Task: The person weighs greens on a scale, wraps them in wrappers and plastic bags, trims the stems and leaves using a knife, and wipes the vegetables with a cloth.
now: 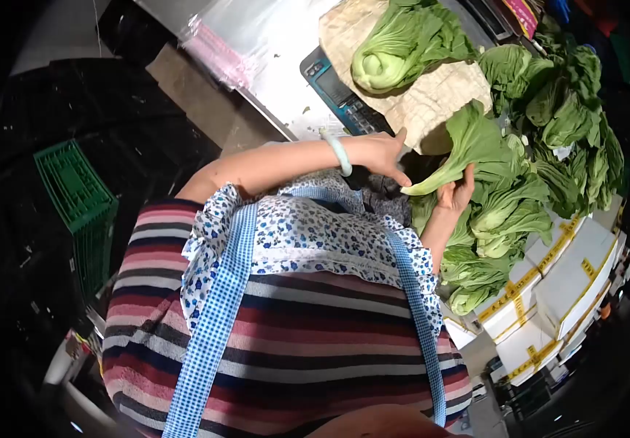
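My right hand [456,196] is closed round a loose bok choy leaf [468,142], its pale stalk pointing toward my left hand. My left hand [382,155], with a pale bangle at the wrist, has its fingers apart. One fingertip is at the cut end of the stalk; whether it touches cannot be made out. Just beyond my hands, a head of bok choy [395,55] lies on a brown sheet [442,102], which partly covers a teal and black scale [337,91] with a keypad. Many more bok choy heads [508,212] are heaped to the right of my right hand.
White foam boxes [541,292] with yellow tape stand at the lower right. Clear plastic bags [220,51] with pink edges lie on the white table [278,102] at the upper left. A green crate [78,190] stands at the far left.
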